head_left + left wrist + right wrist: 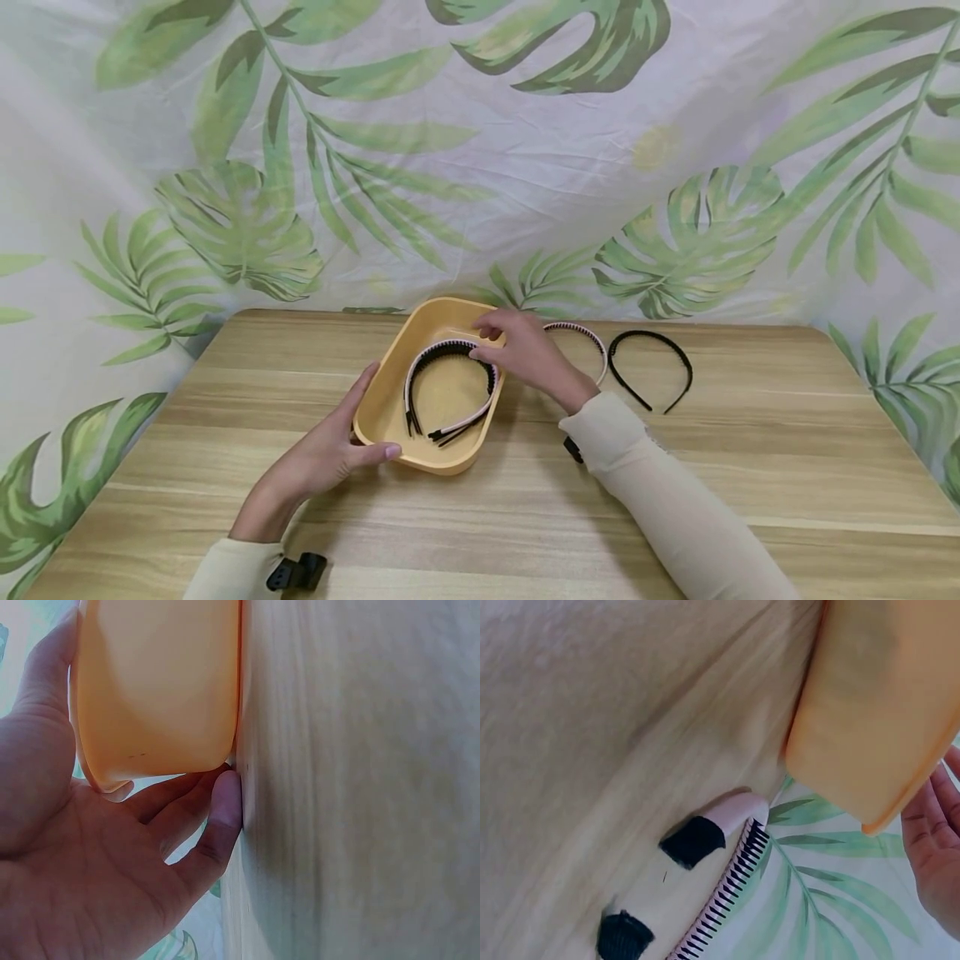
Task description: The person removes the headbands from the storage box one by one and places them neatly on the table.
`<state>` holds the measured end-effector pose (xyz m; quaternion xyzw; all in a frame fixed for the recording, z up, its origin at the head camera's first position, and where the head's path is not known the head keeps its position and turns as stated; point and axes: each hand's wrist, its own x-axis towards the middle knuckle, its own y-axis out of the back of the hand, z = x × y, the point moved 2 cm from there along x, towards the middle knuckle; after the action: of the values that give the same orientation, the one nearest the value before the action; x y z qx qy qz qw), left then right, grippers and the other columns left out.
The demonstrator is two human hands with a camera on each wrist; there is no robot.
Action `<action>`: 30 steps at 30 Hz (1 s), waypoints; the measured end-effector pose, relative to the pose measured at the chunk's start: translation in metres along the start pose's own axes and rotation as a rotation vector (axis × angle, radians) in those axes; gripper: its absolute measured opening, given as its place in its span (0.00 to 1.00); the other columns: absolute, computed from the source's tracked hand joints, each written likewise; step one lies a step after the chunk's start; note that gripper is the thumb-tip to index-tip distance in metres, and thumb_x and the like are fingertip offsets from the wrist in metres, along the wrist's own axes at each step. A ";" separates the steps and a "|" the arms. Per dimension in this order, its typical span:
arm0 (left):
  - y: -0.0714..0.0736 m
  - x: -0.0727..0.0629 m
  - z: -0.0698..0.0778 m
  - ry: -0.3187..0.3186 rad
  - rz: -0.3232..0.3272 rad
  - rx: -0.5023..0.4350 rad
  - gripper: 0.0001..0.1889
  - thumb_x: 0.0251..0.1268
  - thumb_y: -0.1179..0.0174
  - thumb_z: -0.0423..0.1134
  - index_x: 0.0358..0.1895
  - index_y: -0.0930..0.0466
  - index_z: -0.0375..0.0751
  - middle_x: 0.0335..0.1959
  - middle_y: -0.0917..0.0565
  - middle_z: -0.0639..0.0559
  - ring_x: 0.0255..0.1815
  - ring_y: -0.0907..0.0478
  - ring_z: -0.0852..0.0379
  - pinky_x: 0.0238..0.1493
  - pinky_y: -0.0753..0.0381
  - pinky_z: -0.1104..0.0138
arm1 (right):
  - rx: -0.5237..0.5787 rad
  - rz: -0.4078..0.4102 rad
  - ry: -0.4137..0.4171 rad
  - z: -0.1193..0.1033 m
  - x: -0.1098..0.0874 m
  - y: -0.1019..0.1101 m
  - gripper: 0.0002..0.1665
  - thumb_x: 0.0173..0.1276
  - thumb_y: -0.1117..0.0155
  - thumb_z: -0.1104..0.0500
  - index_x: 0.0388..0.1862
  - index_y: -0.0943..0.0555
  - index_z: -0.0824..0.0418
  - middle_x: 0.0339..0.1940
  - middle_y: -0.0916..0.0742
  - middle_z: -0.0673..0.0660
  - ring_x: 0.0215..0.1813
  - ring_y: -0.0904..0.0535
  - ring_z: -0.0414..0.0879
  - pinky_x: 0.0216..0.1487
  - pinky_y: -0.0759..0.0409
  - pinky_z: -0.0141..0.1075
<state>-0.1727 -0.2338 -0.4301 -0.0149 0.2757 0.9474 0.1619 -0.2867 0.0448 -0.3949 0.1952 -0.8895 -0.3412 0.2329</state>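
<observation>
Light-brown wood-grain table point(765, 467), smooth top, streaks running left to right; back edge against the leaf-print cloth point(540, 208), side edges spreading toward the viewer, front edge out of frame. Standing on it, left of the back edge's middle: deep rectangular yellow-orange bin point(442, 467) with rounded corners, set askew, far end near the back edge. Right of it, near the back edge: pale pink toothed headband point(602, 352), black-capped tips, partly hidden in the head view. Just beside that, toward the back right corner: thin black headband point(649, 333), lying flat, tips toward the front edge.
</observation>
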 end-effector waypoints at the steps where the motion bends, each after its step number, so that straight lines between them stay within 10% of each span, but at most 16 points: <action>1: 0.000 0.000 0.000 0.002 -0.001 0.001 0.64 0.63 0.24 0.46 0.87 0.70 0.53 0.87 0.56 0.32 0.74 0.29 0.40 0.75 0.38 0.53 | -0.005 -0.003 -0.001 0.001 0.001 -0.001 0.21 0.68 0.24 0.60 0.57 0.14 0.69 0.48 0.10 0.65 0.51 0.15 0.56 0.57 0.18 0.50; 18: 0.000 0.000 0.001 0.007 -0.004 -0.039 0.65 0.61 0.23 0.46 0.87 0.69 0.51 0.87 0.57 0.33 0.78 0.36 0.38 0.62 0.41 0.86 | -0.046 -0.057 -0.025 0.004 0.014 -0.012 0.21 0.70 0.27 0.61 0.59 0.15 0.68 0.55 0.10 0.64 0.54 0.15 0.54 0.58 0.18 0.45; 30: 0.000 0.000 0.000 0.021 -0.007 -0.018 0.65 0.61 0.23 0.47 0.87 0.70 0.54 0.87 0.57 0.34 0.79 0.36 0.38 0.76 0.40 0.55 | -0.103 -0.116 -0.029 0.005 0.020 -0.020 0.20 0.71 0.28 0.62 0.59 0.15 0.67 0.56 0.11 0.63 0.56 0.16 0.55 0.59 0.18 0.47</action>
<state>-0.1728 -0.2334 -0.4302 -0.0274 0.2687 0.9491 0.1621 -0.3017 0.0236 -0.4064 0.2293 -0.8613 -0.4020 0.2095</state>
